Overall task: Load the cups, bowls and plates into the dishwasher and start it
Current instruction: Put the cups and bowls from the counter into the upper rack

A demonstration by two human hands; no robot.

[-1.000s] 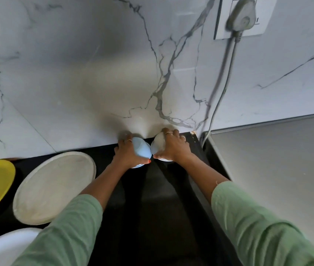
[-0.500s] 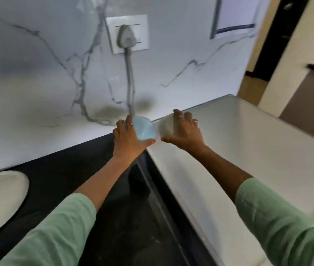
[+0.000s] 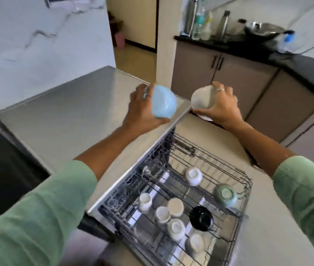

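1. A pale blue rounded bowl (image 3: 163, 102), tipped sideways, is held in the air above the steel dishwasher top (image 3: 71, 112).
2. A cream glazed bowl (image 3: 203, 98), tipped with its opening showing, is held beside it.
3. The pulled-out wire dishwasher rack (image 3: 200, 156) carries upturned white cups (image 3: 193, 176), a green bowl (image 3: 225, 194) and a black bowl (image 3: 201, 217).

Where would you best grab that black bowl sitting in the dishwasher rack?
Probably by the raised foot ring, from straight above. The black bowl sits upside down in the rack, so the rim faces the wires and cups crowd its left side.
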